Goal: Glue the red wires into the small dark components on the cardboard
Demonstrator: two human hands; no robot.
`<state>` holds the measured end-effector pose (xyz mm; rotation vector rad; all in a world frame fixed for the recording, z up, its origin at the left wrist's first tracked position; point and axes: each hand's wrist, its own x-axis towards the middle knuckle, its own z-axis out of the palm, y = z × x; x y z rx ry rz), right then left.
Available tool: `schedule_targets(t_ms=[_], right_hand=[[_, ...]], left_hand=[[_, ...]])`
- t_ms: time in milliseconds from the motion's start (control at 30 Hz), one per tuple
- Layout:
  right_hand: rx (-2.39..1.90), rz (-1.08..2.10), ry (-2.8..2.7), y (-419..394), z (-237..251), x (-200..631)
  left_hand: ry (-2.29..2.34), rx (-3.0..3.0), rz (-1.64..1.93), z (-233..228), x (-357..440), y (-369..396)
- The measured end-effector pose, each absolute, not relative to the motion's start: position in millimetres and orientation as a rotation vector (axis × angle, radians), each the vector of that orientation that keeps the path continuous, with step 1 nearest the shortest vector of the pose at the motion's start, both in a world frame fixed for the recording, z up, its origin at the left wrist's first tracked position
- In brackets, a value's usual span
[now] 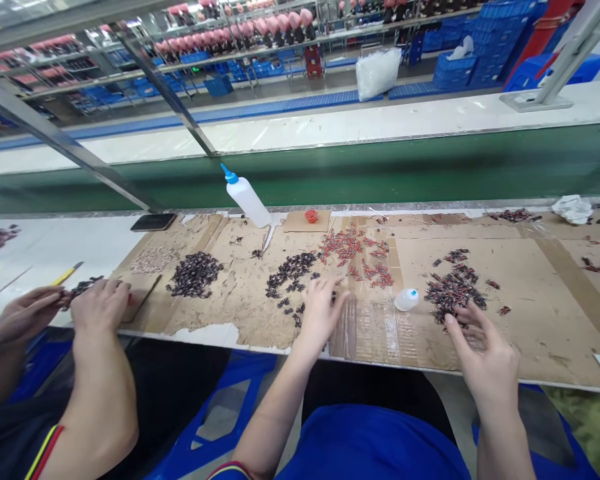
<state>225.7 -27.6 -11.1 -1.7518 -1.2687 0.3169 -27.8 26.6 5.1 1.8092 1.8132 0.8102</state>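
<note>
My left hand (323, 307) is at the right edge of a loose pile of small black parts (291, 272). Its fingers are curled towards the thumb, and a small black part (334, 294) shows between them. Over the near side of a heap of small black-and-red pieces (455, 287) is my right hand (487, 350). Its fingers are apart and bent, the tips touching or just above the heap; I see nothing held. Small red pieces (347, 245) lie scattered beyond my left hand. Between my hands a small white bottle with a blue tip (406, 300) lies tilted.
A tall white squeeze bottle (249, 200) stands behind. Near it are a red cap (311, 216) and a black phone-like slab (153, 222). Another dark heap (195, 275) lies left. A co-worker's hands (100, 303) work at far left, by a yellow cutter (67, 273). Cardboard (520, 287) covers the table.
</note>
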Motion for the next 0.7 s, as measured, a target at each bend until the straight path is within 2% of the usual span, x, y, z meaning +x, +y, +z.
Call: schedule_targets(t_ms=[100,233,333,433,567,633,700], right_hand=[[-1.748,0.124,-1.375,-14.9,-13.1,223.3],[-1.61,0.14,-1.623,5.3,-23.9,203.2],[-1.543,0.191,-1.67,15.9,-30.7,191.7],[-1.504,0.342,-1.609,17.1,-30.6,187.2],[-1.531,0.763,-1.433,8.1,-25.3,186.0],[-1.489,0.953,-1.366,3.6,-23.3,186.1],[-1.442,1.012,-1.3,0.8,-21.5,186.7]], left_hand=[[2.038,1.915,0.629,-1.0,-43.0,44.2],[2.071,1.995,0.424,-5.4,-46.1,57.9],[2.01,1.999,0.414,-1.9,-42.9,59.5],[1.801,1.978,0.516,2.5,-35.7,52.1],[1.425,1.887,0.684,-1.3,-18.0,33.6],[1.408,1.832,0.717,-7.3,-9.6,25.1],[1.487,1.81,0.715,-13.5,-4.3,18.7]])
